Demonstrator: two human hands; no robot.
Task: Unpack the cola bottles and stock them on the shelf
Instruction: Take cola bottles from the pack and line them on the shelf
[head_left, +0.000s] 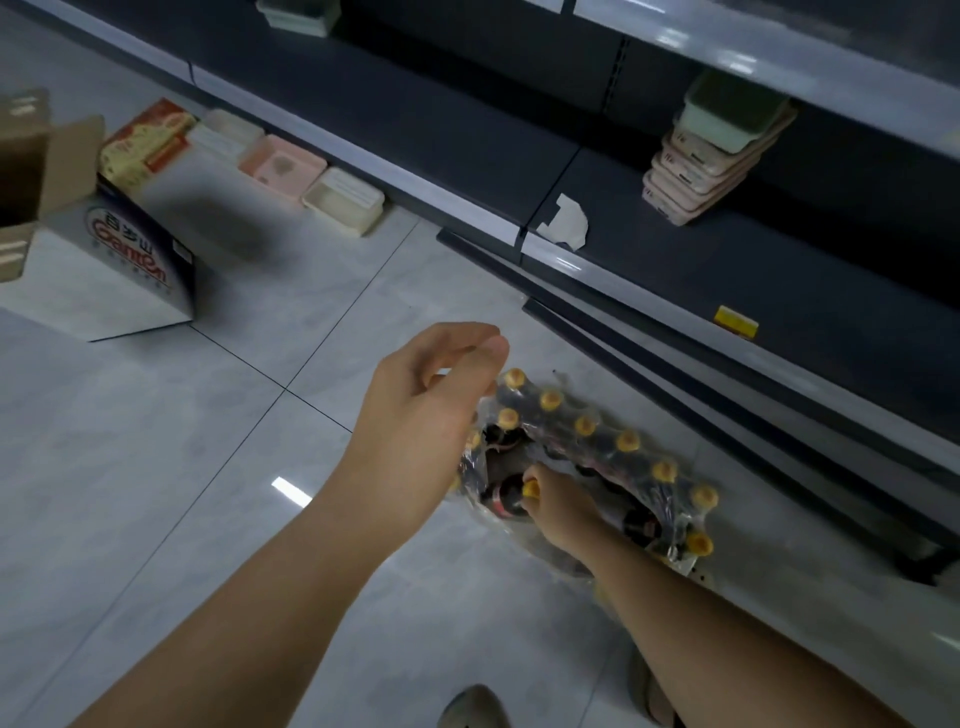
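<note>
Head view, right hand (558, 501) gripping cola bottle (506, 496) in pack (623, 457), left hand (421, 431) relaxed above

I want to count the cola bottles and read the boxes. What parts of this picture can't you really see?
- Head view: the left hand covers part of the shrink-wrapped cola pack, so no full bottle count.
- The right hand hides the neck of the bottle it holds; its label is too small to read.
- The cardboard box is cut off by the left edge.
- The yellow shelf tag is too blurred to read.
</note>
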